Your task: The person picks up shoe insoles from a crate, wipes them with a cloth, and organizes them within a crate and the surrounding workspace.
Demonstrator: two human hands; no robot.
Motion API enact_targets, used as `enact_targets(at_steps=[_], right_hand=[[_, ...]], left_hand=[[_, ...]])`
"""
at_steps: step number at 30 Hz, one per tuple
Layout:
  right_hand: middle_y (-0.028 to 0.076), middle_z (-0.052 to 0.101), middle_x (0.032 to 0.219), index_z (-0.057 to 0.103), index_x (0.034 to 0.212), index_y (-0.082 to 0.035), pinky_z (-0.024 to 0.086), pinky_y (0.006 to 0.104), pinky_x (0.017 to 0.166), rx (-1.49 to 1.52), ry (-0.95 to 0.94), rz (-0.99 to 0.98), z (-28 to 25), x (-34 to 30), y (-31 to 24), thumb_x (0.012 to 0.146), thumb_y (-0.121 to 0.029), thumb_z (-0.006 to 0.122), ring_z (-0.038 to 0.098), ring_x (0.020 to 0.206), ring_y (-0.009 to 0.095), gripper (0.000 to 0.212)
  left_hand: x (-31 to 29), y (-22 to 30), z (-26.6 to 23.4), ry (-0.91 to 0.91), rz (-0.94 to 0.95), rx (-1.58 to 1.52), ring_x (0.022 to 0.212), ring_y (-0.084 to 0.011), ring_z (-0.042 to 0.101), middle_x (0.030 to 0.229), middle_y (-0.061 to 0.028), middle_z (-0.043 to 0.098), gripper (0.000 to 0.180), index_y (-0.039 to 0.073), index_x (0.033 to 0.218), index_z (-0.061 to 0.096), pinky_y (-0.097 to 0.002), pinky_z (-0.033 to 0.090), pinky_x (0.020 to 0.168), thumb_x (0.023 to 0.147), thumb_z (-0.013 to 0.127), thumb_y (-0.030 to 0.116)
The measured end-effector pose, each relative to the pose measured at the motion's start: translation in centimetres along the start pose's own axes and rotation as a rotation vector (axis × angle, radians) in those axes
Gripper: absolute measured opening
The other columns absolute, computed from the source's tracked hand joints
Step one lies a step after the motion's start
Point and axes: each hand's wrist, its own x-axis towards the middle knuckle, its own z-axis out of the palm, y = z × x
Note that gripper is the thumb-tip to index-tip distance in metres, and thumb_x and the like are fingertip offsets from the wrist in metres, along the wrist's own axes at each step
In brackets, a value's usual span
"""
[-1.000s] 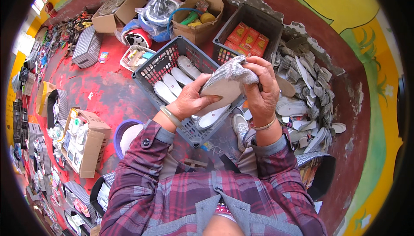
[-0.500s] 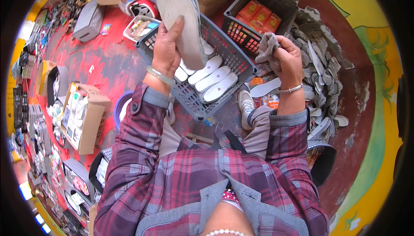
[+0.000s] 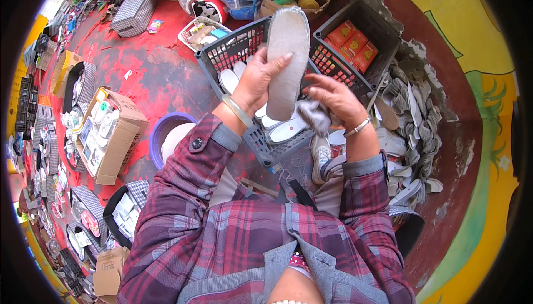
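Observation:
In my left hand point(image 3: 256, 83), closed with the thumb on top, is a pale grey fleecy insole point(image 3: 288, 54), held upright over a dark grey plastic crate point(image 3: 236, 46). My right hand point(image 3: 340, 99) is beside the insole's lower right edge, its fingers stretched toward it and apart. Just below those fingers is a crumpled grey cloth point(image 3: 314, 116), smeared by motion; whether it still touches the hand cannot be made out. White insoles point(image 3: 287, 130) lie in the crate, partly hidden by my left hand and the raised insole.
A second dark crate point(image 3: 383, 32) with orange-red boxes point(image 3: 353, 46) stands at the far right. Grey insoles point(image 3: 413, 121) are heaped along the right wall. On the left are a purple basin point(image 3: 158, 137) and a cardboard box point(image 3: 119, 148) of small packages. A white basket point(image 3: 202, 32) sits behind.
My left hand has brought the insole right and lower. My right hand has come in toward it and its fingers have opened; the grey cloth has moved down and left.

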Motion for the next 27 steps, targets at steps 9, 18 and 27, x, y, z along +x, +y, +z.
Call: enact_targets(at_steps=[9,18,27], right_hand=[[0.012,0.065,0.092,0.056,0.105,0.005,0.050,0.0294,0.070,-0.284,0.079,-0.066,3.4,0.5,0.9,0.075,-0.021,0.067,0.063,0.076,0.020,0.042],[0.008,0.059,0.063,0.055,0.076,-0.004,0.049,0.0361,0.052,-1.739,0.730,-0.289,6.2,0.8,3.6,0.073,-0.025,0.059,0.062,0.056,0.025,0.022],[0.010,0.060,0.078,0.056,0.106,-0.005,0.049,0.0353,0.056,-1.606,0.495,-0.239,7.8,-2.5,1.5,0.076,-0.035,0.065,0.062,0.064,0.027,0.043]], left_hand=[[-0.5,-0.4,0.3,-0.021,-0.080,-0.072,0.091,-0.0152,0.059,0.103,-0.0054,0.060,0.036,0.004,0.113,0.051,-0.0315,0.048,0.081,0.083,0.065,0.019],[-1.7,-4.4,0.9,0.101,0.068,0.221,0.079,-0.0123,0.057,0.089,-0.0066,0.061,0.027,-0.002,0.098,0.054,-0.0261,0.046,0.069,0.082,0.067,0.015],[1.5,-4.5,-3.4,0.373,-0.007,0.015,0.079,-0.0234,0.060,0.090,-0.0134,0.060,0.020,-0.006,0.099,0.053,-0.0375,0.050,0.070,0.080,0.054,0.002]])
